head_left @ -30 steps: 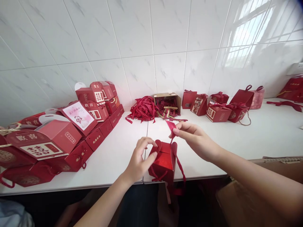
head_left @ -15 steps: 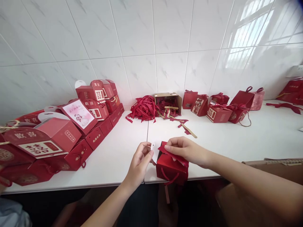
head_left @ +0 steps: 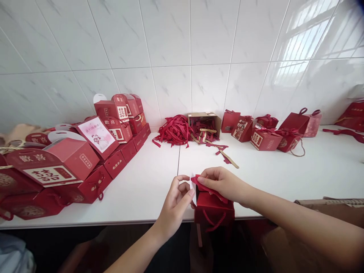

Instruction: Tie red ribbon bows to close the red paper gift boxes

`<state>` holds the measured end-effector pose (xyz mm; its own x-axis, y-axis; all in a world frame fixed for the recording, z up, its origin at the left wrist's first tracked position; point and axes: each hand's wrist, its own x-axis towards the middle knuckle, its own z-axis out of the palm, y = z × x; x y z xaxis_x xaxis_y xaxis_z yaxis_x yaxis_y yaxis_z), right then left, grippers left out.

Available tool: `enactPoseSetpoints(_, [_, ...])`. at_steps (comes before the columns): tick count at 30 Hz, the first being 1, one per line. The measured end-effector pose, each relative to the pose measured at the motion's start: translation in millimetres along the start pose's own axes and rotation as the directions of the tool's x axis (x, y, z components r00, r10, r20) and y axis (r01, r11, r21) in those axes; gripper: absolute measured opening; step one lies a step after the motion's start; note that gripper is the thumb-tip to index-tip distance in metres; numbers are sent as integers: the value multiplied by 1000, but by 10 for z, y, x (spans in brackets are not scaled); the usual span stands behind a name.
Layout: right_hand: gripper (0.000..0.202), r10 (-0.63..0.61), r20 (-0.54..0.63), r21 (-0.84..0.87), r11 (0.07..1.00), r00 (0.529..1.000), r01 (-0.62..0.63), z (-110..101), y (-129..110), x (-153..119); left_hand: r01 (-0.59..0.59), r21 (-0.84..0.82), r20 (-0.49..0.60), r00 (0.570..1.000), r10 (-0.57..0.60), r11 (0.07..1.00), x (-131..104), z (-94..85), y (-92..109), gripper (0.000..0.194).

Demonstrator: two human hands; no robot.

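Note:
A red paper gift box (head_left: 214, 212) with a twisted red cord handle stands at the table's front edge, between my hands. My left hand (head_left: 179, 199) pinches the white-backed end flap (head_left: 193, 189) on the box's left side. On top of the box, my right hand (head_left: 218, 182) has its thumb and fingers closed on a red scalloped flap (head_left: 209, 190). The inside of the box is mostly hidden by the flaps and my right hand.
Stacked red gift boxes (head_left: 113, 163) fill the left side. A heap of red ribbons (head_left: 174, 131) lies beside an open carton (head_left: 218, 123) of scraps near the wall. Finished small boxes (head_left: 265, 139) stand at right. A cardboard box (head_left: 327, 212) is below right.
My left hand and the end flap have moved right, closer to my right hand; the flap stands more edge-on. The box sits slightly farther right and lower in view.

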<state>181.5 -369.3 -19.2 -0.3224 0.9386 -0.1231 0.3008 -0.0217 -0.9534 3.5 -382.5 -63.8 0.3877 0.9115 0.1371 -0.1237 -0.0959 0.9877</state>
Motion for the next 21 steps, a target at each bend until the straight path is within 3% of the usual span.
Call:
enactPoseSetpoints(8, [29,-44,-20,-94,995,999,41,18,-5,-14,14,-14,29,999,-14,1000,4,33,82,33])
enactPoseSetpoints(16, [33,-94,-10,-84,992,996,93,29,39,1,38,-66,13,999,-37,997,143,-17,109,21])
enactPoseSetpoints(21, [32,-121,-34,-140,984,992,115,72,29,-26,80,93,75,993,-87,992,222,-35,210,24])
